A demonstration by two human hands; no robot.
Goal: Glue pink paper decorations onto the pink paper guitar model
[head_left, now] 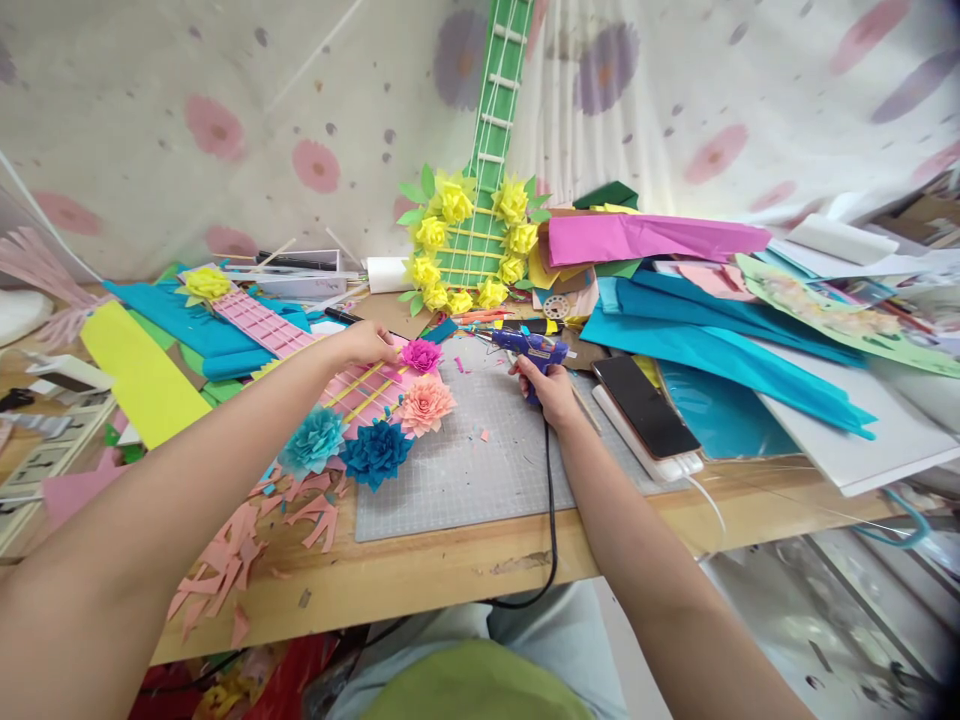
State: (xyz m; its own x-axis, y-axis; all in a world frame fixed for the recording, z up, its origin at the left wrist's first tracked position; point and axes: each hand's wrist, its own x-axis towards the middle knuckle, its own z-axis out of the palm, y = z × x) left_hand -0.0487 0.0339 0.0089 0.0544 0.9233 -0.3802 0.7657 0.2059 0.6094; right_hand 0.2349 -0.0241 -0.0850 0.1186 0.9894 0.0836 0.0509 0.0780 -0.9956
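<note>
My right hand [547, 388] grips a blue hot glue gun [534, 348], its nozzle pointing left and its black cord hanging over the table edge. My left hand [367, 343] is closed at the left side of a magenta paper flower [421, 356], on the rim of a pink paper guitar [360, 385]. My forearm covers part of the guitar. Along its edge sit a peach flower [426, 405], a dark blue flower [376, 453] and a light blue flower [312, 441]. A yellow flower [206, 284] is on the neck's far end.
A grey cutting mat [480, 490] lies under the guitar's right side. Peach paper scraps [225, 560] are strewn at front left. A green paper guitar [480, 235] with yellow flowers leans at the back. A phone [646, 405] and blue paper sheets [720, 350] lie right.
</note>
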